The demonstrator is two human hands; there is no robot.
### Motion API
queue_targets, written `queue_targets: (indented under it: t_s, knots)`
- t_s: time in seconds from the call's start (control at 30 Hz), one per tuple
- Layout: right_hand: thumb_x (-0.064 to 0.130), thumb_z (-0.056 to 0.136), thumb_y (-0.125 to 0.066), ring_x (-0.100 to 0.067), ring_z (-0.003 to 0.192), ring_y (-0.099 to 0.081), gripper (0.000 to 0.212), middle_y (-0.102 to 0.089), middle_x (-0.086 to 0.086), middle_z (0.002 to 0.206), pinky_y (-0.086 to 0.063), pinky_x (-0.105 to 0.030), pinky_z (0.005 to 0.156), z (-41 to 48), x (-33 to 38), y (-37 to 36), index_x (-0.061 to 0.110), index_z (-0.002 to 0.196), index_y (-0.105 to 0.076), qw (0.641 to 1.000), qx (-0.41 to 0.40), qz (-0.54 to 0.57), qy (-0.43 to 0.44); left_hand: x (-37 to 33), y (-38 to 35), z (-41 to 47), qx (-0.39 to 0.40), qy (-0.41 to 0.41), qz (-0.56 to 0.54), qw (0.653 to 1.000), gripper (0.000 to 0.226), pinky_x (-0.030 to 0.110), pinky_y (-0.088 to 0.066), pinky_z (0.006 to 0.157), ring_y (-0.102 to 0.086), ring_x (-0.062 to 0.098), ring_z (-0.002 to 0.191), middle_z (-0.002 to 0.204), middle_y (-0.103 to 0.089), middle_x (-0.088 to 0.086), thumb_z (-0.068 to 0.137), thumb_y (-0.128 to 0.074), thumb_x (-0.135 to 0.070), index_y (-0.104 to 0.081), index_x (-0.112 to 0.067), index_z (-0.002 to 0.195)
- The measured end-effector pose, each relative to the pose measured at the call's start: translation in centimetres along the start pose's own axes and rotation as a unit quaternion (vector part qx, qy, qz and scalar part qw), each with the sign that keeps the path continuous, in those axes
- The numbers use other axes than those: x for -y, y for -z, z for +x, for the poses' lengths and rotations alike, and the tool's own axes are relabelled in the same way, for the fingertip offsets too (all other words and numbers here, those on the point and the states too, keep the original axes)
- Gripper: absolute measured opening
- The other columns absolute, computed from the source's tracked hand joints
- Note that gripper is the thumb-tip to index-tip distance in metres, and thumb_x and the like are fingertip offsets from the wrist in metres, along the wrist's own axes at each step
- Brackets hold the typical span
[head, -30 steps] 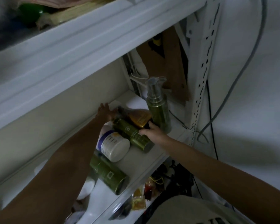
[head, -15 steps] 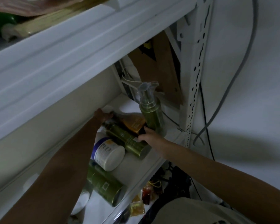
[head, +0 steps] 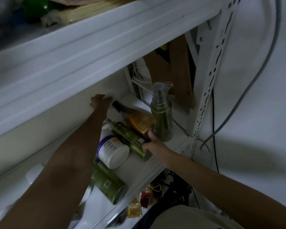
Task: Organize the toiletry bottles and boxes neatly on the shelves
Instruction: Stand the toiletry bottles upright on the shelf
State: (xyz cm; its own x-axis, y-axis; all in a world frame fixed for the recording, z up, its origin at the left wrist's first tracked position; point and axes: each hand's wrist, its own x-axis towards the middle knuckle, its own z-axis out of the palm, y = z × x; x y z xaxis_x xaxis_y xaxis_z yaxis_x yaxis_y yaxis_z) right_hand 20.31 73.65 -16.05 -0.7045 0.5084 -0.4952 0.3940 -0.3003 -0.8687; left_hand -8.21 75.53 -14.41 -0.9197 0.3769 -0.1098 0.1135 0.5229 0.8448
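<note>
The white shelf (head: 139,164) carries all the toiletries, under a second shelf board (head: 73,52) and beside a perforated upright post (head: 210,80) at its right end. Largest of the lot, a wide green canister (head: 107,184) lies on its side at the front edge, partly under the left forearm. Just behind it a white bottle (head: 112,151) with a blue-banded label lies on its side, its flat end toward the front edge. A green spray bottle (head: 162,119) stands upright near the right front corner. An amber bottle (head: 139,121) lies slanted, its dark neck toward the back of the shelf. A slim green bottle (head: 129,138) lies alongside it, touching the white bottle.

The right hand (head: 153,146) is at the front edge, just left of the spray bottle. Its fingers (head: 150,134) curl round the dark near end of the amber bottle and its thumb lies against the slim green bottle's base. The left hand (head: 100,103) reaches to the back of the shelf, right at the amber bottle's neck. Its fingers are hidden, so its grasp cannot be told.
</note>
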Motion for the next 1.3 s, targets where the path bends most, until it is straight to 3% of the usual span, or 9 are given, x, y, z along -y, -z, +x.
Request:
queue_targets:
  t_s: [0.2, 0.33, 0.47, 0.63, 0.83, 0.93, 1.07, 1.2, 1.3]
  knots:
    - [0.017, 0.088, -0.058, -0.027, 0.136, -0.031, 0.085, -0.022, -0.001, 0.153, -0.032, -0.045, 0.11, -0.3, 0.7, -0.4, 0.039, 0.148, -0.002, 0.999, 0.015, 0.0, 0.038, -0.3, 3.1, -2.4, -0.047, 0.029, -0.122, 0.991, 0.038, 0.041, -0.058, 0.078, -0.064, 0.032, 0.095, 0.108, -0.066, 0.014, 0.075, -0.074, -0.029, -0.07, -0.011, 0.108]
    - [0.016, 0.09, -0.057, -0.02, 0.118, -0.05, 0.063, -0.047, 0.001, 0.134, -0.043, -0.03, 0.093, -1.0, 1.4, -0.6, 0.024, 0.146, -0.029, 0.995, -0.001, 0.021, 0.094, -0.5, 5.1, -3.8, -0.053, 0.063, -0.237, 0.968, 0.034, 0.037, -0.053, 0.08, -0.057, 0.025, 0.093, 0.115, -0.064, 0.013, 0.084, -0.068, -0.022, -0.065, -0.008, 0.114]
    - [0.02, 0.093, -0.056, -0.02, 0.121, -0.052, 0.043, -0.052, -0.004, 0.133, -0.041, -0.03, 0.099, -1.8, 1.9, -1.3, 0.017, 0.135, -0.049, 0.984, -0.047, 0.142, 0.095, -0.5, 7.4, -5.6, -0.038, 0.12, -0.341, 0.932, 0.037, 0.035, -0.048, 0.082, -0.052, 0.021, 0.099, 0.116, -0.059, 0.007, 0.084, -0.071, -0.02, -0.059, -0.009, 0.117]
    - [0.023, 0.092, -0.058, -0.025, 0.119, -0.055, 0.046, -0.058, -0.011, 0.128, -0.04, -0.044, 0.103, -3.5, 2.4, -2.5, 0.011, 0.134, -0.045, 0.944, -0.038, 0.322, 0.055, 0.1, 9.5, -7.8, -0.013, 0.09, -0.364, 0.927, 0.054, 0.034, -0.046, 0.094, -0.049, 0.019, 0.106, 0.116, -0.051, 0.003, 0.088, -0.063, -0.025, -0.044, -0.011, 0.136]
    - [0.031, 0.089, -0.061, -0.023, 0.108, -0.06, 0.027, -0.062, -0.005, 0.121, -0.044, -0.035, 0.096, -5.5, 2.0, -3.9, 0.018, 0.112, -0.06, 0.925, -0.035, 0.378, 0.032, 0.5, 13.2, -10.1, 0.021, 0.08, -0.395, 0.915, 0.05, 0.035, -0.051, 0.087, -0.056, 0.025, 0.116, 0.13, -0.054, 0.009, 0.084, -0.068, -0.03, -0.052, -0.009, 0.127]
    - [0.033, 0.082, -0.069, -0.022, 0.104, -0.061, 0.029, -0.061, -0.009, 0.118, -0.047, -0.038, 0.099, -6.6, 1.9, -5.2, 0.021, 0.105, -0.057, 0.935, -0.043, 0.352, 0.019, -0.1, 14.9, -11.7, 0.019, 0.084, -0.414, 0.906, 0.021, 0.032, -0.051, 0.086, -0.061, 0.022, 0.094, 0.116, -0.058, 0.011, 0.086, -0.068, -0.018, -0.059, -0.007, 0.102]
    - [0.03, 0.07, -0.079, -0.022, 0.097, -0.064, 0.048, -0.062, -0.01, 0.112, -0.055, -0.028, 0.076, -8.0, 1.4, -6.9, 0.018, 0.11, -0.055, 0.941, -0.066, 0.332, -0.018, -1.3, 17.6, -14.4, 0.025, 0.063, -0.365, 0.929, 0.037, 0.03, -0.051, 0.081, -0.058, 0.025, 0.102, 0.116, -0.058, 0.013, 0.084, -0.071, -0.016, -0.058, -0.004, 0.117]
    - [0.034, 0.064, -0.08, -0.007, 0.053, -0.064, 0.071, -0.06, -0.014, 0.12, -0.047, -0.016, 0.043, -9.6, 1.2, -8.6, 0.016, 0.125, -0.051, 0.949, -0.017, 0.313, 0.002, -1.1, 21.0, -16.4, 0.03, 0.038, -0.341, 0.939, 0.011, 0.03, -0.053, 0.079, -0.057, 0.025, 0.099, 0.097, -0.059, 0.01, 0.086, -0.066, -0.011, -0.06, -0.009, 0.095]
    - [0.034, 0.067, -0.078, -0.019, 0.087, -0.07, 0.048, -0.062, -0.011, 0.116, -0.045, -0.019, 0.053, -10.8, 1.3, -9.8, 0.022, 0.109, -0.058, 0.96, 0.021, 0.28, 0.003, -0.3, 23.8, -17.6, 0.04, 0.018, -0.343, 0.938, 0.009, 0.028, -0.055, 0.065, -0.058, 0.019, 0.085, 0.092, -0.058, 0.004, 0.088, -0.062, -0.01, -0.057, -0.017, 0.087]
